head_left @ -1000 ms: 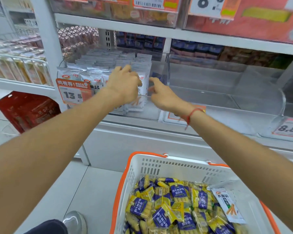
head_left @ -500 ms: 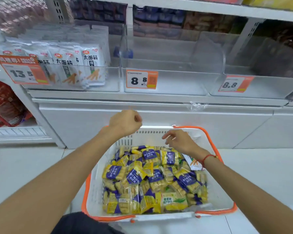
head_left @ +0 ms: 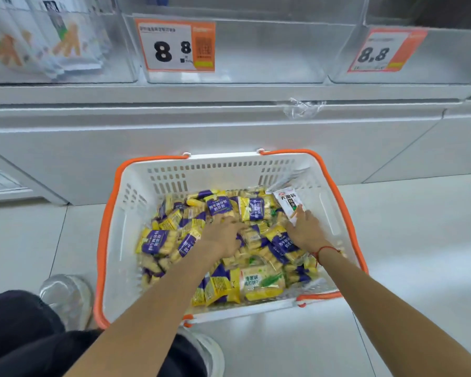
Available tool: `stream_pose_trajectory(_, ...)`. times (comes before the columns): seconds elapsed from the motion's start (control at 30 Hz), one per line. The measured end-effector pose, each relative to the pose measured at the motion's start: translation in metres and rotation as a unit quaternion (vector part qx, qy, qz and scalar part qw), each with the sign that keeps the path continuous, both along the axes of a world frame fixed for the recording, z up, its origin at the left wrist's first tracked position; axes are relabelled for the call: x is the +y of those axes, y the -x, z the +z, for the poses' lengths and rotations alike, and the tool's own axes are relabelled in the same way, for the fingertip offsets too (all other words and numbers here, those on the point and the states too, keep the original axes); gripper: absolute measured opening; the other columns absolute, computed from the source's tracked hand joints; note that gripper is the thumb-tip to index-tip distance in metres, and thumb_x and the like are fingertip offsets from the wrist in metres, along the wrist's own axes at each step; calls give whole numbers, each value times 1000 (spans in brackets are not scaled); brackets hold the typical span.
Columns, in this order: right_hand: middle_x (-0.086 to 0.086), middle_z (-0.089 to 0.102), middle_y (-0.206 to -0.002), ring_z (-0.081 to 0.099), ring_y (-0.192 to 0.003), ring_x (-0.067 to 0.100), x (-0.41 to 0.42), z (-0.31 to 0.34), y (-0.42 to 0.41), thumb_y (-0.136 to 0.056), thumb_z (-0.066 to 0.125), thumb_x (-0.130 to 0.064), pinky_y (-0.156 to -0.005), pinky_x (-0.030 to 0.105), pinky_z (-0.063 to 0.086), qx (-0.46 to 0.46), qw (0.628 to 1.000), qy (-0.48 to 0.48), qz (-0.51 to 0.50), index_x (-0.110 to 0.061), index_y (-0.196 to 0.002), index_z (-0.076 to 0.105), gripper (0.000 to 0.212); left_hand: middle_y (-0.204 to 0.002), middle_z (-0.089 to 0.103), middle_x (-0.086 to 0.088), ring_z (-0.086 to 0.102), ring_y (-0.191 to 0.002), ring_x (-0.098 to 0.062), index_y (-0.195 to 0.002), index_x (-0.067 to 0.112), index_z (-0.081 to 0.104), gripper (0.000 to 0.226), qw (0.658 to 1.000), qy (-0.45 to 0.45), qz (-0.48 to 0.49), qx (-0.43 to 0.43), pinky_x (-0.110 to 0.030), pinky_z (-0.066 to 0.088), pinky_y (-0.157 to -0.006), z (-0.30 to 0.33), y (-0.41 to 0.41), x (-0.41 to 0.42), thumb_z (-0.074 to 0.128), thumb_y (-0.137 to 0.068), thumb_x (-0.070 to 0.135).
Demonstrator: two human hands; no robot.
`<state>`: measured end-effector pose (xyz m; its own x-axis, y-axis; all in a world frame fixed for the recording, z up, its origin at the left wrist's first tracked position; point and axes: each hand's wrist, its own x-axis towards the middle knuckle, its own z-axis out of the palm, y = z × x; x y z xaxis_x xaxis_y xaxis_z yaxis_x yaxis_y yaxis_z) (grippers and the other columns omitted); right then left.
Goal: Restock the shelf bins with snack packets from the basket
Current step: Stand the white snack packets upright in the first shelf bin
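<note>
A white basket (head_left: 223, 165) with an orange rim stands on the floor in front of me. It is filled with several yellow-and-purple snack packets (head_left: 158, 240). One white packet (head_left: 287, 201) lies at its back right corner. My left hand (head_left: 223, 235) rests spread on the middle of the pile. My right hand (head_left: 306, 229) lies on the pile's right side, fingers straight, fingertips touching the white packet. Above, the clear middle shelf bin (head_left: 269, 50) with an 8.8 price tag (head_left: 174, 44) holds nothing. The left bin (head_left: 65, 44) holds white packets.
Another clear bin (head_left: 446, 55) with an 8.8 tag (head_left: 386, 50) sits at the upper right. A scrap of crumpled clear plastic (head_left: 299, 107) lies on the shelf ledge. A white cabinet front runs behind the basket. My shoes (head_left: 65, 297) stand by the basket's near left corner.
Both hands left the left shelf bin and came down into the basket, now resting on the packets. My view tilted down towards the basket.
</note>
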<state>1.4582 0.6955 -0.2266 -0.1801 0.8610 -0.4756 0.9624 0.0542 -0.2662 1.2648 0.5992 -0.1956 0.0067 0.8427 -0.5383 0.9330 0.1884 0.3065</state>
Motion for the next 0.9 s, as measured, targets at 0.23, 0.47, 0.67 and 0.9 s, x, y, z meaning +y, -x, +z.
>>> stream_pose_trajectory(0.23, 12, 64, -115, 61, -101, 30, 1, 12, 12, -95, 49, -33, -86, 36, 49, -57, 993, -101, 32, -18, -119, 62, 31, -136, 54, 3, 25, -138, -31, -125, 33, 59, 31, 980, 3, 135, -145, -45, 28, -110, -11, 6, 13, 45, -98, 37)
stream_pose_trajectory(0.47, 9, 68, -113, 65, -92, 17, -15, 68, 32, -88, 64, -22, -88, 30, 50, 262, 960, 96, -35, -16, -116, 67, 29, -91, 62, -5, 61, -82, -23, -91, 16, 58, 56, 897, -26, 322, -301, -32, 49, -75, 29, -11, 21, 25, -97, 60)
stream_pose_trajectory(0.67, -6, 64, -119, 62, -105, 9, -44, 90, 8, -92, 60, -12, -85, 20, 50, 296, 920, 237, 102, -25, -118, 63, 29, -102, 63, -12, 62, -86, -22, -122, 1, 48, 24, 744, 60, 481, -461, -29, 52, -64, 31, -8, 11, 42, -101, 13)
stream_pose_trajectory(0.9, -12, 59, -114, 49, -92, 0, -42, 77, -51, -83, 65, -5, -62, -4, 34, -24, 928, 179, 326, -15, -117, 67, 36, -111, 68, -8, 64, -99, -22, -119, 14, 55, 22, 727, 139, 391, -547, -38, 51, -89, 40, 16, -4, 49, -99, 19)
